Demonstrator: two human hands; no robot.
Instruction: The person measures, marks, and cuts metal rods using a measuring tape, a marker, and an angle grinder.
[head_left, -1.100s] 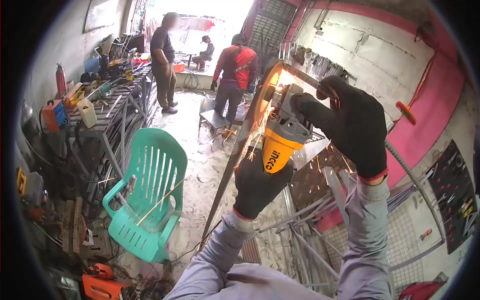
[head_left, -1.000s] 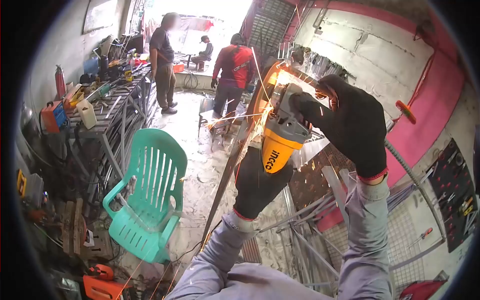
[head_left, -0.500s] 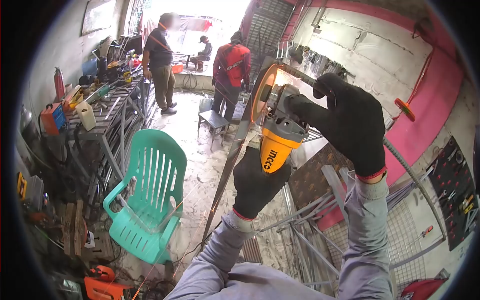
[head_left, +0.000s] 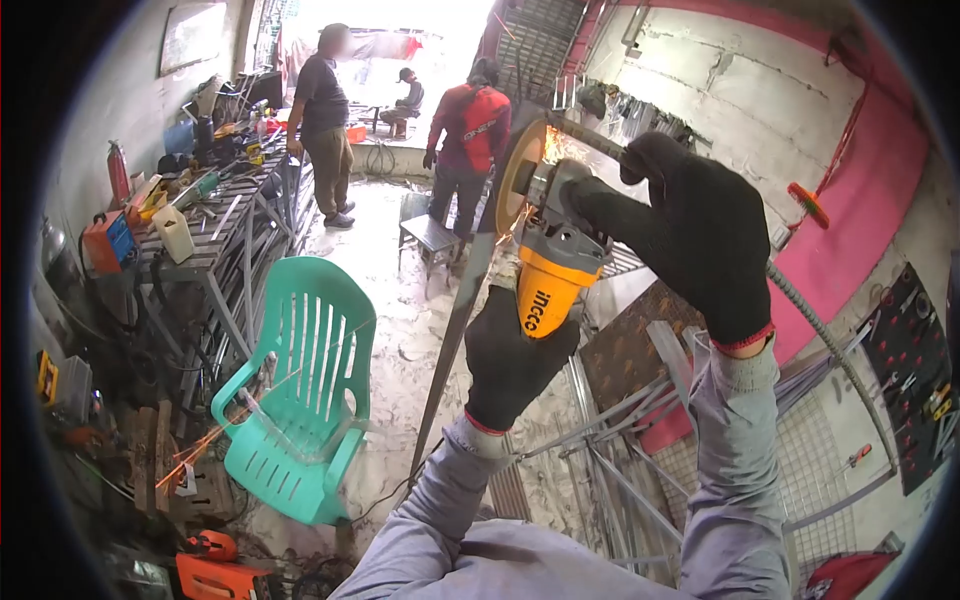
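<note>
My left hand, in a black glove, is wrapped round the yellow-orange body of an angle grinder. My right hand, gloved too, has its thumb and fingers at the grinder's grey head; a curled finger is close to a ribbed steel rod that passes behind this hand. The grinder's round disc stands edge-up against the upper part of a long flat metal bar. Bright sparks show beside the disc. Where exactly disc and metal meet is hidden.
A green plastic chair stands left of the bar. Beyond are a cluttered workbench, a small metal stool, a person in a red-backed top and a standing person in dark clothes. Metal frames lie at right.
The disc and grinder have shifted slightly down and left in view. Sparks now also streak over the lower left, by the chair. Both hands keep their hold.
</note>
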